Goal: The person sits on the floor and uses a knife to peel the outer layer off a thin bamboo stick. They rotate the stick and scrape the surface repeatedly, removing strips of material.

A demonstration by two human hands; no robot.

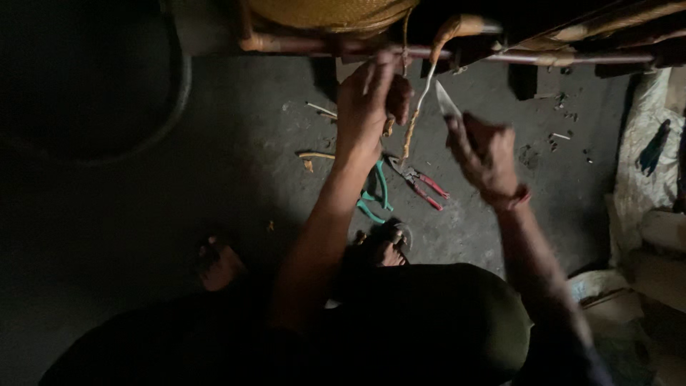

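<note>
Cane strip point(413, 121), thin and pale, hangs down from the brown furniture rail point(300, 44) at the far edge of the scene, right between my two hands. My left hand point(368, 100) is up against that rail, fingers closed around the strip's upper part where it meets the frame, pinching it tight. My right hand point(486, 154) sits just to the right of the strip, lower down, gripping a small knife point(448, 101) whose pale blade points up and toward the strip; blade and strip look very close, though in this dim light I can't tell whether they touch. Woven yellow caning point(332, 13) shows above the rail. Down on the dark concrete floor point(236, 143), near my left wrist, lie red-handled pliers point(421, 184) and, just left of them, green-handled cutters point(375, 194). Short cane offcuts point(316, 155) are scattered farther left. My bare feet point(218, 261) rest on the floor nearer to me, one under each side of my left forearm.
</note>
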